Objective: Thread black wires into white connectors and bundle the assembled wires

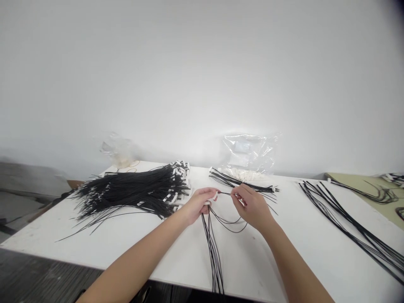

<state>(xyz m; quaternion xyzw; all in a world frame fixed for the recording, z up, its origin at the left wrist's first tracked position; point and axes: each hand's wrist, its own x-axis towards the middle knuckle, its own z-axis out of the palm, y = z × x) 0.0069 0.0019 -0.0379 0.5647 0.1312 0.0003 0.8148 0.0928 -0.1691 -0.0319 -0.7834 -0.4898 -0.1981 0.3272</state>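
My left hand [201,205] pinches a small white connector between thumb and fingers, just above the middle of the table. From it a bundle of thin black wires [213,252] hangs down past the table's front edge. My right hand [249,205] is closed on a black wire [224,193] that runs across to the connector at my left fingertips. A few more wires loop in the gap below the two hands. The wire's end inside my right fingers is hidden.
A thick pile of black wires [135,189] with white ends lies to the left. Behind my hands are a smaller wire bundle [233,180] and a clear plastic bag [249,153] of white pieces. Long black wires [350,225] and a greenish mat [347,181] lie right.
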